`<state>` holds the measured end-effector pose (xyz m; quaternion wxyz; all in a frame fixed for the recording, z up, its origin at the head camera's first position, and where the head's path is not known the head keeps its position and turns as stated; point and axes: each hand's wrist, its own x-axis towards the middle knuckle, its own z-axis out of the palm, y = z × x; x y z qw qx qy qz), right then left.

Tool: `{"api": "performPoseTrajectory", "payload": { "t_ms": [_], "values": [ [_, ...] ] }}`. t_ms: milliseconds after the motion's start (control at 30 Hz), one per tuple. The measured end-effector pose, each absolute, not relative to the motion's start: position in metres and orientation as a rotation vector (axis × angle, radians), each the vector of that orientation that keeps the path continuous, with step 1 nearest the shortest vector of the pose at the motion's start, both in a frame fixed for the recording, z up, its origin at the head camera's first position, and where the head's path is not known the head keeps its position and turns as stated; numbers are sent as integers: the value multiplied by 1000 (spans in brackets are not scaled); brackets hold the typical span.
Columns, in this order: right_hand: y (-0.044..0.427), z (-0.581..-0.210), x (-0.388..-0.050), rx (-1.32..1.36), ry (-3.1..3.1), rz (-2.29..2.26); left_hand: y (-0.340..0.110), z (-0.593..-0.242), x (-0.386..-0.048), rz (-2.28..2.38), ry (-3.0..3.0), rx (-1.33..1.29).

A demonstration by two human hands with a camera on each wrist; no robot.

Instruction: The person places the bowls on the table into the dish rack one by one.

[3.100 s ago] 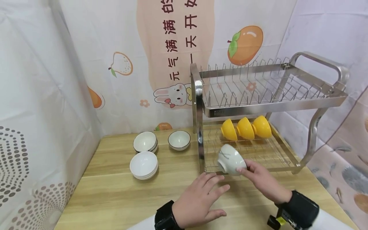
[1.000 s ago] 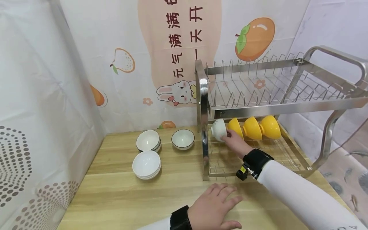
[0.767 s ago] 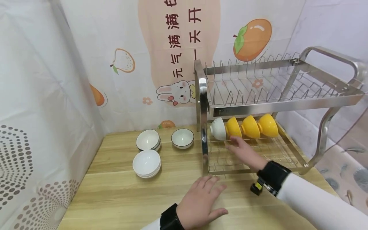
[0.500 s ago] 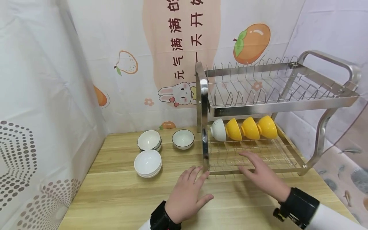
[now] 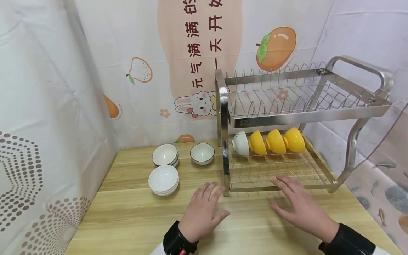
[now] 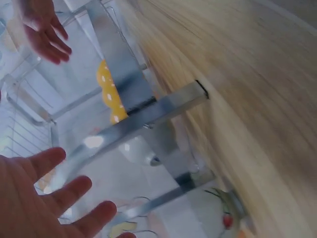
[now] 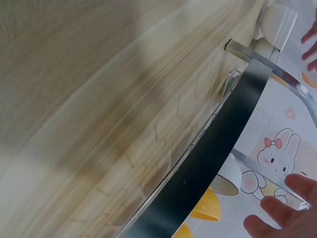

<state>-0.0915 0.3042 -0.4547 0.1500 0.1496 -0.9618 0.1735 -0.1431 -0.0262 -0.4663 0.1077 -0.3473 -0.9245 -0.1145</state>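
Observation:
My left hand [image 5: 200, 214] hovers over the table left of the dish rack's front corner, fingers spread and holding nothing. My right hand [image 5: 304, 209] is in front of the rack's lower shelf, fingers extended, also holding nothing. On that lower shelf a white bowl [image 5: 241, 143] stands on its side at the left end. Beside it in the same row are yellow bowls [image 5: 275, 141], three of them, tilted the same way. Left of the rack, white bowls [image 5: 163, 179] sit stacked, with dark-rimmed bowls [image 5: 164, 154] stacked behind and a single dark-rimmed bowl [image 5: 202, 153] nearer the rack.
The two-tier metal dish rack [image 5: 306, 115] takes up the table's right side; its upper tier has wire dividers. Printed curtains [image 5: 134, 106] enclose the back and sides. The wooden table [image 5: 127, 219] stretches across the front.
The white bowl my right hand held was set at the left end of the yellow row and let go. That hand then drew back toward the front right; my left hand shifted slightly left.

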Motion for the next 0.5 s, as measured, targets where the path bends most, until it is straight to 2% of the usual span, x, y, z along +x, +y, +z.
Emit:
{"api": "performPoseTrajectory", "payload": {
  "t_ms": [333, 500],
  "values": [
    [303, -456, -75, 459, -2708, 507, -32, -489, -207, -366, -2787, -819],
    [306, -459, -67, 460, -2683, 470, -28, -488, -240, -369, -2791, -785]
  ]
}}
